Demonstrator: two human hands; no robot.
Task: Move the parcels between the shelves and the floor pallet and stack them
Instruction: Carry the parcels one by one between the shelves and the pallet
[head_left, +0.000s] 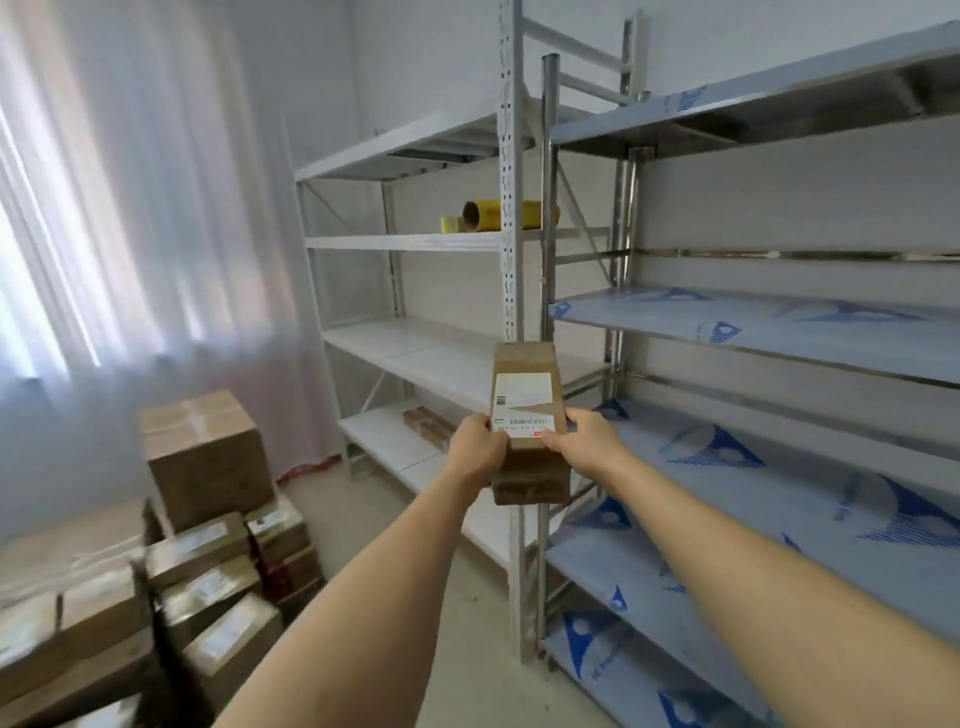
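The left hand (475, 447) and right hand (584, 441) are clasping a brown parcel (527, 431) by its sides, in the air before the shelving upright (511, 208). Risk: it is riding unsupported beneath and could slip. Its white label (522, 402) is showing a barcode; the print is unreadable.

Parcel (527, 415) held up btwn left hand (475, 447) & right hand (584, 439), in front of upright where two shelf units meet. Tape rolls (498, 215) on upper shelf (405, 241) of left unit. Parcel stack (197, 545) on floor, lower left.
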